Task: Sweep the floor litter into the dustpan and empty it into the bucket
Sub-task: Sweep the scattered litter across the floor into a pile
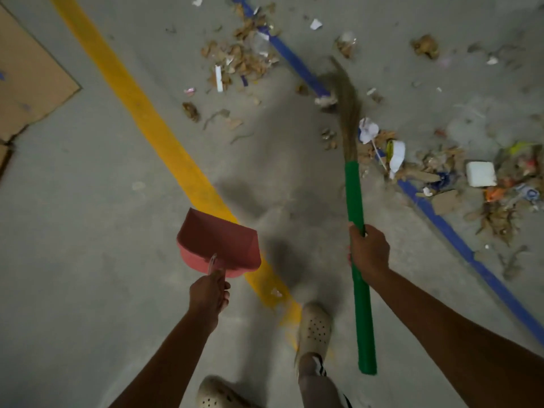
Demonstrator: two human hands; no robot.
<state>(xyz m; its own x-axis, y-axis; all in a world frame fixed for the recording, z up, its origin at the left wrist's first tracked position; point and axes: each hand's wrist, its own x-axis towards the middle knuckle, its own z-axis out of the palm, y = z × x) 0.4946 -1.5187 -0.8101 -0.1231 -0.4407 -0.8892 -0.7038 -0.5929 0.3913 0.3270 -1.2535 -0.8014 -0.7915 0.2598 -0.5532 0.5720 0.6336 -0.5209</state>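
Litter (241, 58) of dry leaves and paper looks light; hands clamp the red plastic dustpan (219, 241) and green-handled grass broom (354, 198).

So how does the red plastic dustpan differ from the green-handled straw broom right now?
The red plastic dustpan is short and scoop-shaped, and appears to hang clear of the floor in the left hand. The green-handled straw broom is long and thin, and its bristles reach the litter, gripped by the right hand. Each is held single-handed.
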